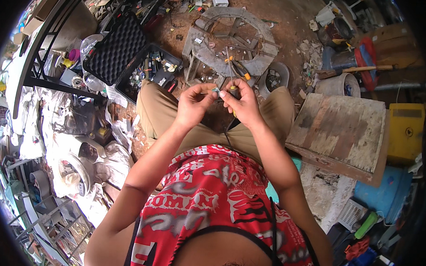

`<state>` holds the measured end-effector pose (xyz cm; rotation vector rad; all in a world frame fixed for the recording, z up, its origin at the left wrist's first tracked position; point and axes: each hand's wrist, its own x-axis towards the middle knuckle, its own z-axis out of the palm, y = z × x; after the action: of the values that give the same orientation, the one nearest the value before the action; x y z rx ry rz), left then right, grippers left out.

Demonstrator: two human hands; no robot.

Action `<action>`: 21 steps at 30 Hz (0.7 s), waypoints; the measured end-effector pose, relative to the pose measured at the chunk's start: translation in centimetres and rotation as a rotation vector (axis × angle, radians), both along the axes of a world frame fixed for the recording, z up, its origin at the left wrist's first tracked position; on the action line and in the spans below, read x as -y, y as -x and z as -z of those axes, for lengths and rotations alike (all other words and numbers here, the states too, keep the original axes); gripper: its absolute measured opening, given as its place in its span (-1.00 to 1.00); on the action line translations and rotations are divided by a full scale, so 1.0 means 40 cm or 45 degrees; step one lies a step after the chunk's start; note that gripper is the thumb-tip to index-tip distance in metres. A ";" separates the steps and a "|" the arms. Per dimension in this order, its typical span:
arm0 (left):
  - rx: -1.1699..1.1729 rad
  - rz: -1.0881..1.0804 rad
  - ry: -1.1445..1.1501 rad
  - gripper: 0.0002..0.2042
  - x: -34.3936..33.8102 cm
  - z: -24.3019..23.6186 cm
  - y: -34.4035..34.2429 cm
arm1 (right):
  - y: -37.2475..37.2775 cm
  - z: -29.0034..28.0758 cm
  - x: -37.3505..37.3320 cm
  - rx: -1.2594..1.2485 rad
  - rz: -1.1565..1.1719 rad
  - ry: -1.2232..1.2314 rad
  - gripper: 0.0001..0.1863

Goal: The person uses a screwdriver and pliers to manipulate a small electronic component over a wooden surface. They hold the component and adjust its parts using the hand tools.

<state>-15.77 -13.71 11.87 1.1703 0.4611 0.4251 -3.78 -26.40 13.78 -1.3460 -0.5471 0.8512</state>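
Note:
My left hand (194, 102) pinches a small greenish part (216, 90) between thumb and fingertips, above my lap. It is too small for me to name. Close beside it, my right hand (244, 105) is closed around a screwdriver (233, 89) with a yellow and black handle. Its thin shaft seems to point away from me. The right thumb comes up near the small part; I cannot tell if it touches. Just beyond my hands, orange and black pliers (242, 70) lie at the near edge of a round grey stand (202, 54).
An open black case (117, 48) with foam lining and small parts sits front left. Right of the stand is a bucket (276, 76) holding scraps. A worn wooden board (339, 131) lies at my right. A metal frame (35, 63) and plastic bags (116, 164) crowd the left.

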 end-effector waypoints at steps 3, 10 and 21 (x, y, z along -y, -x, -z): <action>0.054 0.033 0.022 -0.76 0.007 -0.009 -0.041 | -0.022 -0.004 -0.006 0.044 0.183 -0.017 -0.75; -0.184 0.012 -0.424 -0.74 -0.228 0.107 -0.216 | -0.365 -0.046 0.127 0.244 0.595 0.123 -0.74; -0.814 -0.129 -1.334 -0.51 -0.489 0.330 -0.428 | -0.530 0.328 0.519 0.064 1.115 0.673 -0.68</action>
<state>1.34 5.85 -1.31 2.3316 0.9000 0.3731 17.41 -47.14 0.65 -1.8658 0.2750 0.2256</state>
